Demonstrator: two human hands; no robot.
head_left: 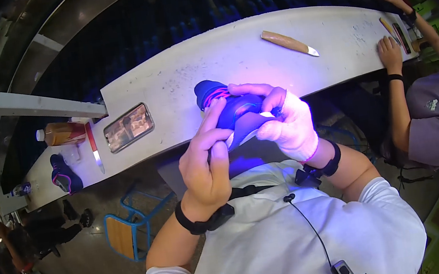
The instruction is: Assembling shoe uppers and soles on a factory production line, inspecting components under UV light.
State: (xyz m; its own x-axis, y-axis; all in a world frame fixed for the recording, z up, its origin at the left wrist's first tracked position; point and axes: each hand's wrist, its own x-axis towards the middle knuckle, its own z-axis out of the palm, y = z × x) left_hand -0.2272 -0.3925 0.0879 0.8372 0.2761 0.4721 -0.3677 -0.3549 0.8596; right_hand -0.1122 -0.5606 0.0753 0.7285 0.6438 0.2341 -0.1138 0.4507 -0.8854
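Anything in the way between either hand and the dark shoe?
Nothing visible: left hand and right hand both hold the dark shoe. A pale glove covers part of the right hand. The phone and wooden-handled knife lie apart, not in between.

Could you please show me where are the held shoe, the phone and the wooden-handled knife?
Held shoe (234, 106): head view, on its dark blue upper.
Phone (128, 128): head view, middle of its screen.
Wooden-handled knife (284, 42): head view, on its handle.
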